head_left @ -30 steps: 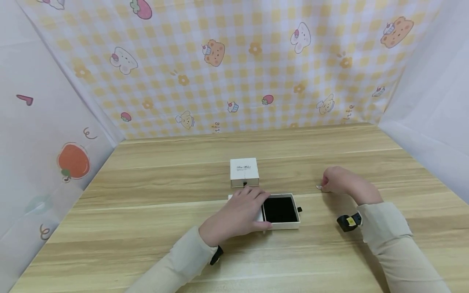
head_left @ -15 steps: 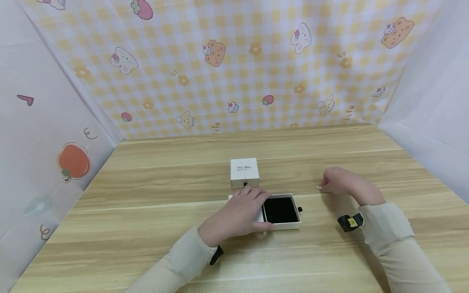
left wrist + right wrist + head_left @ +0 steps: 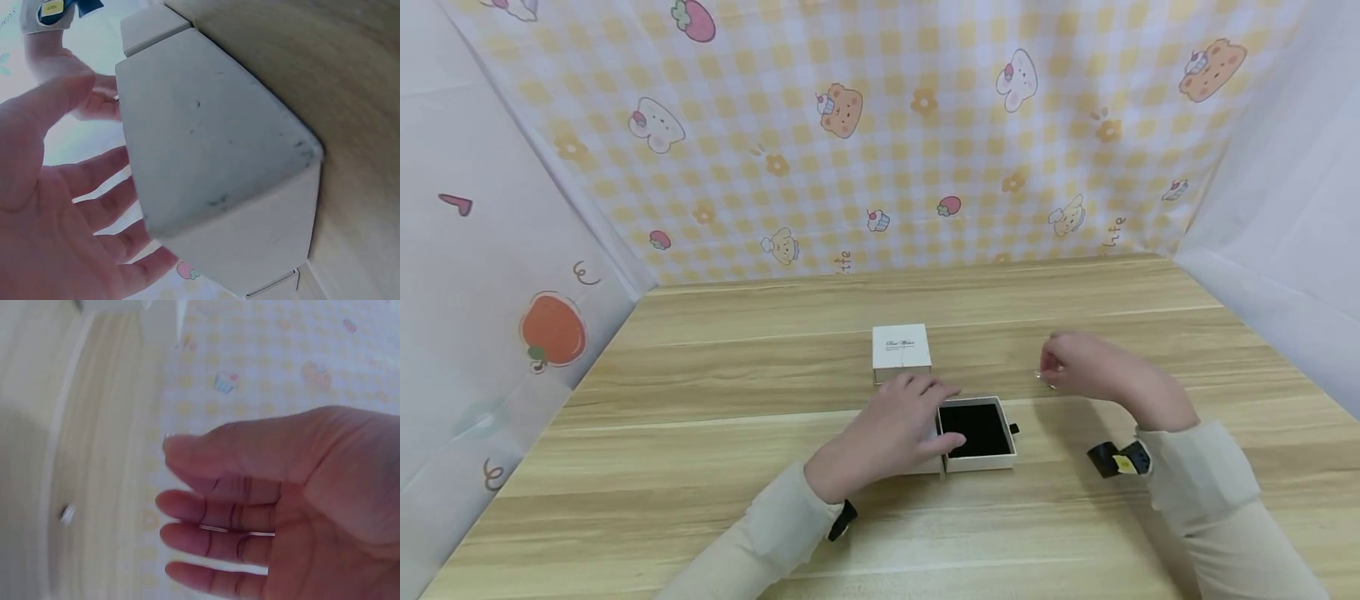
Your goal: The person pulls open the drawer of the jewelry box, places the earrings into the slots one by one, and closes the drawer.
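Observation:
My left hand lies over the white sleeve of a drawer-style gift box, its fingertips along the far side and its thumb lifted off. From that sleeve the drawer is pulled out to the right, showing a black lining and a black pull tab. To the right, my right hand pinches a small shiny silver piece between thumb and forefinger, just above the table; the fingers hide most of it. A second small silver piece lies on the wood below that hand.
Behind the drawer box stands a smaller white box with black script lettering on its lid. The wooden table ends at a yellow checked cloth at the back, with white cloth on both sides.
My right hand has risen slightly and shifted left with a silver piece, leaving another on the table. My left thumb has lifted off the box's front edge.

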Demonstrator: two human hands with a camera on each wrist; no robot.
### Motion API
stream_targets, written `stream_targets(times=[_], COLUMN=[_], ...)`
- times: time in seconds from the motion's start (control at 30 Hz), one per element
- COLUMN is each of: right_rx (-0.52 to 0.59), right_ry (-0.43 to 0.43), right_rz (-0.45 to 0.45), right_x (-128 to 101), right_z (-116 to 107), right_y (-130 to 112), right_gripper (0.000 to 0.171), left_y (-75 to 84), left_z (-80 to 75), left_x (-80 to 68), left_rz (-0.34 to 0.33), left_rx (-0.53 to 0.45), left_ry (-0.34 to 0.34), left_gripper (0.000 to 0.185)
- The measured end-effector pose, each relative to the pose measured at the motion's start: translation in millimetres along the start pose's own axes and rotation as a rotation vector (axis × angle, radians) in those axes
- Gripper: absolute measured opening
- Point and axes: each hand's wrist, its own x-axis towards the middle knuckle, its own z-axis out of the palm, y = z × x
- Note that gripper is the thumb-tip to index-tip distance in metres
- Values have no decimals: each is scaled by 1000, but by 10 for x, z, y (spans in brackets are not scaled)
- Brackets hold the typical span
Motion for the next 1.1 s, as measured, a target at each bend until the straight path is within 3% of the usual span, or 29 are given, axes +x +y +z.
stream_targets(times=[0.3,0.57,0.87,1.1], right_rx=[24,-21,-82,-106], right_ry=[91,186,228,233], right_rz=[-123,-256,-338,-340], right_x=[-56,-90,-93,-88], right_z=[-46,-14,74,111], right_y=[-400,-646,-845,-938], right_gripper=[5,7,9,7], left_y=[-3,-17,-21,-13], left_z=[-54,-72,-49,-42], left_x=[15,25,31,17], left_rz=[16,84,121,112], left_rx=[-83,-126,-77,-63], left_ry=[177,351,421,414], left_gripper=[33,20,10,5])
